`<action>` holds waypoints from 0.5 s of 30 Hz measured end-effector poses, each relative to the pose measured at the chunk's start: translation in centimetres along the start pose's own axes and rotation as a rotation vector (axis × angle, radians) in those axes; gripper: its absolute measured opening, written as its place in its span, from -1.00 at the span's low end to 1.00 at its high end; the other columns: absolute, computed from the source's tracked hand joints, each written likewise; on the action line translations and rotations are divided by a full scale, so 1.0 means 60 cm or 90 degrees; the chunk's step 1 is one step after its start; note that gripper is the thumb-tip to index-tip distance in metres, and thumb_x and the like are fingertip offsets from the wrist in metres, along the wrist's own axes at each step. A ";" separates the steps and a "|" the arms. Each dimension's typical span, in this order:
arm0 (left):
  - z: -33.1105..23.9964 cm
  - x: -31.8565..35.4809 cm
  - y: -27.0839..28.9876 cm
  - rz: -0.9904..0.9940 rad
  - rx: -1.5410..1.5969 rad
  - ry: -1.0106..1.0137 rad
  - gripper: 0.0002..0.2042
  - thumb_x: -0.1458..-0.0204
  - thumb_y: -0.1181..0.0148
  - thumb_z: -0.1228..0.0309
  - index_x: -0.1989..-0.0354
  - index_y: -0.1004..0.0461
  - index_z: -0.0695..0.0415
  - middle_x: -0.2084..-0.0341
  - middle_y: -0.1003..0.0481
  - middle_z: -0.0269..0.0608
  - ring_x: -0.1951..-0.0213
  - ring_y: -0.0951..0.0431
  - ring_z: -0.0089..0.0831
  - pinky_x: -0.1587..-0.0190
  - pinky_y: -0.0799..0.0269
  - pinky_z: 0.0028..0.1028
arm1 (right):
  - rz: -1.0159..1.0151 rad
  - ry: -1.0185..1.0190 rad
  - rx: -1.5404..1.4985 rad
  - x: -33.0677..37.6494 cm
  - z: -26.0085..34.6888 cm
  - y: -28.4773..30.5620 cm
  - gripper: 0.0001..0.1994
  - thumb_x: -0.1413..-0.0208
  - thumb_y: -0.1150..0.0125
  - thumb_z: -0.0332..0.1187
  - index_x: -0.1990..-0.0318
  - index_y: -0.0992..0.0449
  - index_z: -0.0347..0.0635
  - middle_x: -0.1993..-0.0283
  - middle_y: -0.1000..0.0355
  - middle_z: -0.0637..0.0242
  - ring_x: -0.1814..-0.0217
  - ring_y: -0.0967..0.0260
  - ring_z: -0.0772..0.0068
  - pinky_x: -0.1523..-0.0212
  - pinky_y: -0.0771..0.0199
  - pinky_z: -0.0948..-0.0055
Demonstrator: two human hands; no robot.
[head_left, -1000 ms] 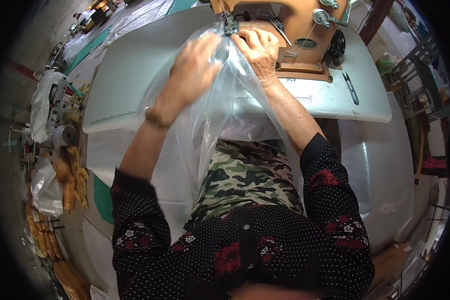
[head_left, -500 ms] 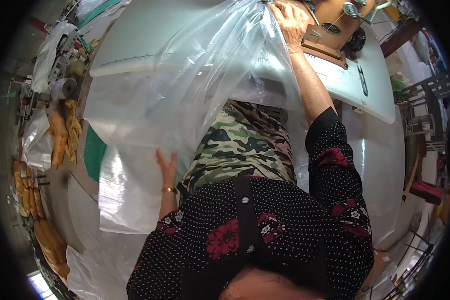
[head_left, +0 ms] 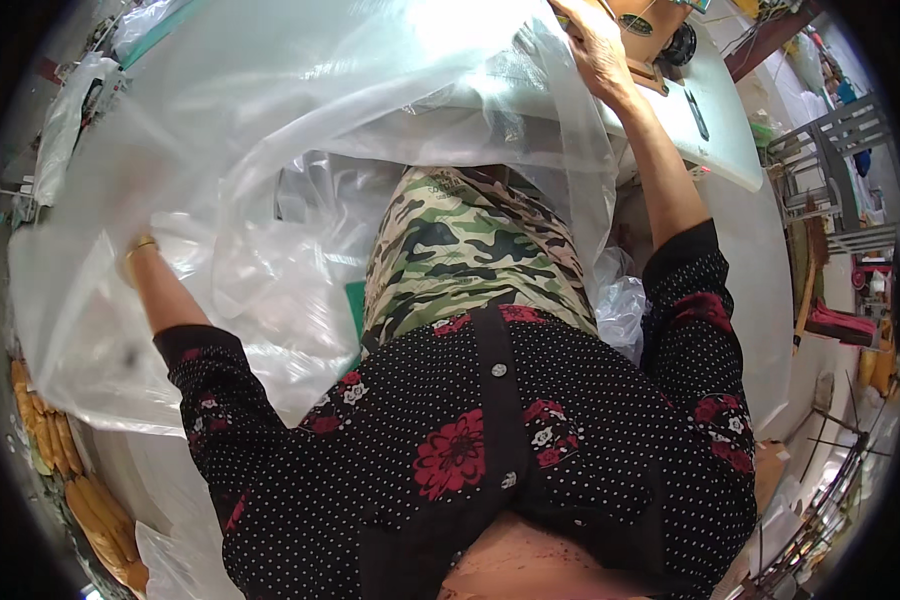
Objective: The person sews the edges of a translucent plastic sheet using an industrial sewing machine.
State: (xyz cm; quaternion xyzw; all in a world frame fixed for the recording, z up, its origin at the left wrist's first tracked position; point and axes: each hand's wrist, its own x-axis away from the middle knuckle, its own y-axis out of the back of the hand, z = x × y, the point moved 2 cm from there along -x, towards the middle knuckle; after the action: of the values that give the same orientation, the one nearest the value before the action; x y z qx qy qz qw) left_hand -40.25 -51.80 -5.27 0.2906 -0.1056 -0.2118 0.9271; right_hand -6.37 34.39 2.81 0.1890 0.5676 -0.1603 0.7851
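A large transparent plastic sheet (head_left: 260,160) was spread between the two arms, from the far worktable (head_left: 727,140) over its near edge and down to the left of the lap. Its lower edge hung at the left in a long curve, and another part of its border came down on the right, just beside the right forearm.

The left hand (head_left: 142,185) was stretched wide to the left, away from the body, and it showed only as a blur through the film. The right hand (head_left: 597,50) was at the far side, next to the brown sewing machine (head_left: 652,28), with the fingers bent and close to the gathered film. Because of the blur and of the cut upper rim, I could not tell how far either hand was open, or whether they had hold of the film.

The black snips (head_left: 696,115) lay on the table to the right of the machine (well apart from the film), between it and the table's right edge. Between the arms, the camouflage cloth (head_left: 470,250) covered the lap, and the room for moving was widest on the left, beyond the table's near edge.
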 end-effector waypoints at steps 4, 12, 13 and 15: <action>-0.409 -0.143 0.276 -0.039 0.731 0.073 -0.74 -0.16 -0.03 0.24 0.20 -0.60 0.10 0.30 -0.56 0.13 0.18 -0.57 -0.06 0.09 -0.47 -0.22 | 0.138 -0.355 0.453 0.093 0.030 0.073 -0.68 -0.30 -0.06 -0.28 -0.15 -0.45 -0.11 -0.11 -0.48 0.25 -0.18 -0.38 0.30 -0.16 -0.41 0.34; -0.494 0.092 0.711 -0.296 0.962 0.030 -0.72 -0.20 -0.08 0.20 0.12 -0.58 0.11 0.29 -0.60 -0.04 0.21 -0.60 -0.06 0.16 -0.49 -0.28 | -0.059 -0.192 0.602 0.173 0.200 -0.015 -0.60 -0.05 -0.31 -0.30 -0.06 -0.45 -0.14 -0.09 -0.43 0.12 -0.24 -0.28 0.16 -0.28 -0.13 0.14; -0.515 0.115 0.756 -0.309 1.044 -0.058 -0.72 -0.12 -0.21 0.21 0.12 -0.59 0.14 0.24 -0.61 -0.05 0.16 -0.61 -0.12 0.11 -0.48 -0.33 | 0.004 -0.220 0.688 0.186 0.222 -0.039 -0.50 0.00 -0.35 -0.27 -0.13 -0.39 -0.09 -0.20 -0.32 0.11 -0.32 -0.16 0.13 -0.32 0.03 0.02; -0.554 0.159 0.835 -0.378 1.103 -0.132 -0.62 0.03 -0.38 0.29 0.08 -0.54 0.25 0.16 -0.58 0.00 0.08 -0.58 -0.25 0.02 -0.43 -0.40 | 0.068 -0.248 0.780 0.220 0.242 -0.056 -0.39 0.05 -0.39 -0.25 -0.21 -0.32 -0.04 -0.30 -0.21 0.09 -0.40 -0.04 0.09 -0.35 0.19 -0.11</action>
State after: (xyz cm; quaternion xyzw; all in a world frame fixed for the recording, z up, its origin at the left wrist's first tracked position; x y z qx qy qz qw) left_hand -4.57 -2.59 -2.22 0.8779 -0.2312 -0.3129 0.2791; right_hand 8.13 24.00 -6.04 0.5984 0.2098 -0.4477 0.6304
